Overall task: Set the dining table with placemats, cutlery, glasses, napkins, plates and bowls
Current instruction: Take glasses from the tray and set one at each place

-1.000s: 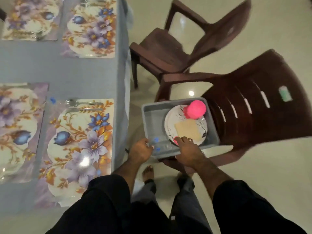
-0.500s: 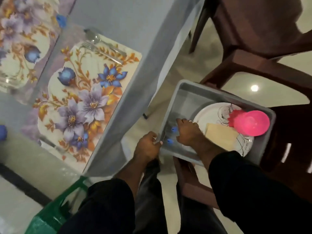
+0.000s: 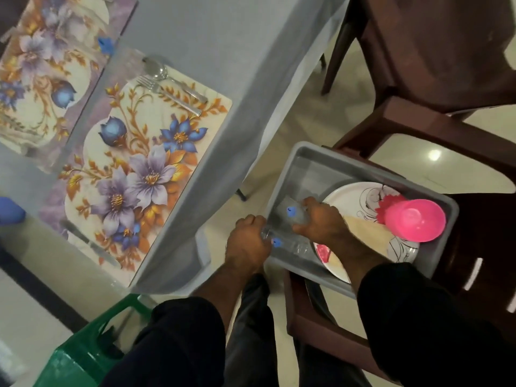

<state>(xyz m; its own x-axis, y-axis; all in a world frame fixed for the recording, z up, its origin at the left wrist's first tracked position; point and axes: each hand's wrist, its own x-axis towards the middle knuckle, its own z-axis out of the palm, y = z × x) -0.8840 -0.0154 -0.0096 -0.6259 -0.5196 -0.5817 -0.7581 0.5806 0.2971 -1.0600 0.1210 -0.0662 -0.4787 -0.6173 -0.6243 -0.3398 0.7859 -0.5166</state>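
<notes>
A grey tub [image 3: 307,152] sits on a brown chair seat beside the table. Inside it lie a white patterned plate [image 3: 360,196], a beige napkin [image 3: 363,230] and an upturned pink bowl [image 3: 416,219]. My left hand [image 3: 247,244] grips a clear glass with a blue sticker [image 3: 293,245] at the tub's near left corner. My right hand [image 3: 318,219] grips a second clear glass [image 3: 293,212] further inside the tub. The nearest floral placemat [image 3: 134,174] on the table carries a spoon [image 3: 159,71], a fork [image 3: 167,93] and a knife [image 3: 89,241].
The table's grey cloth [image 3: 223,37] hangs down between the placemat and the tub. Another floral placemat [image 3: 42,79] lies at the far left. A second brown chair [image 3: 432,65] stands beyond the tub. A green plastic stool [image 3: 83,350] is by my left leg.
My view has swung down and closer to the tub. My right hand moved off the plate's edge to the glasses at the tub's left end and now grips one.
</notes>
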